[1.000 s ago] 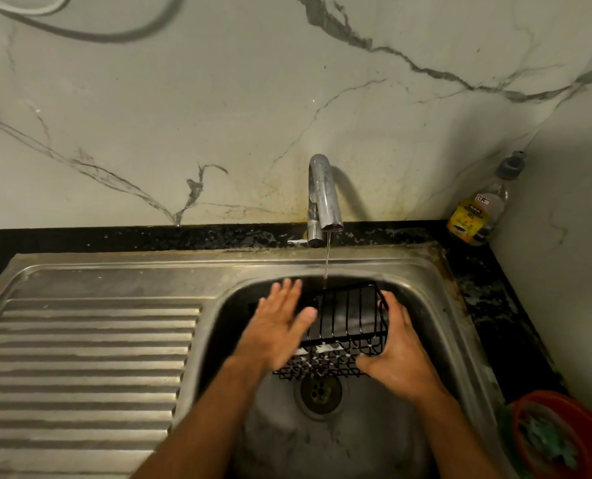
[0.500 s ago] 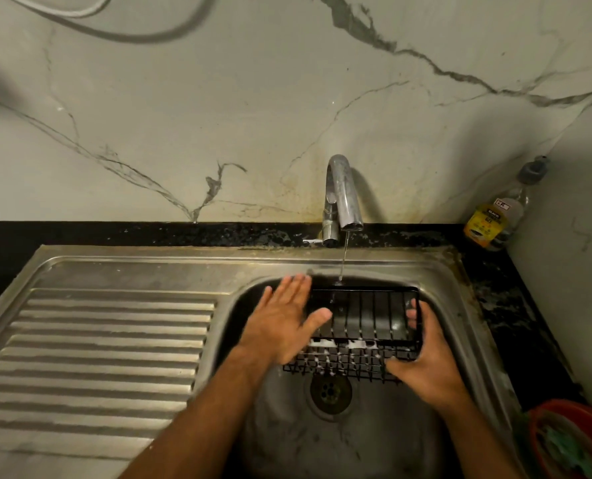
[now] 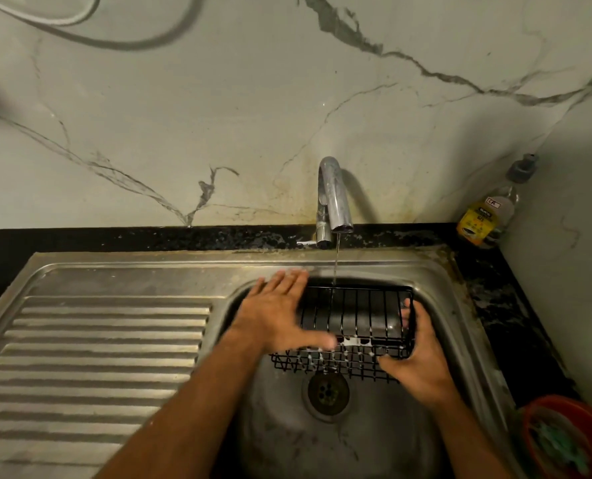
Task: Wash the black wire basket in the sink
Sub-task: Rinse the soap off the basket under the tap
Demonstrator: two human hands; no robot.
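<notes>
Gripping the black wire basket's (image 3: 355, 326) right end, the right hand (image 3: 422, 361) curls round it while the left hand (image 3: 277, 316) lies flat, fingers spread, against its left end.

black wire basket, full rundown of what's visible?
The black wire basket is a rectangular rack of thin dark coated wire, with vertical bars on its walls and a grid face. It is held tipped over the sink basin, above the drain, under a thin stream from the tap. White suds cling along its near lower wires. The right hand grips its right end; the left hand lies flat with straight fingers against its left end.
</notes>
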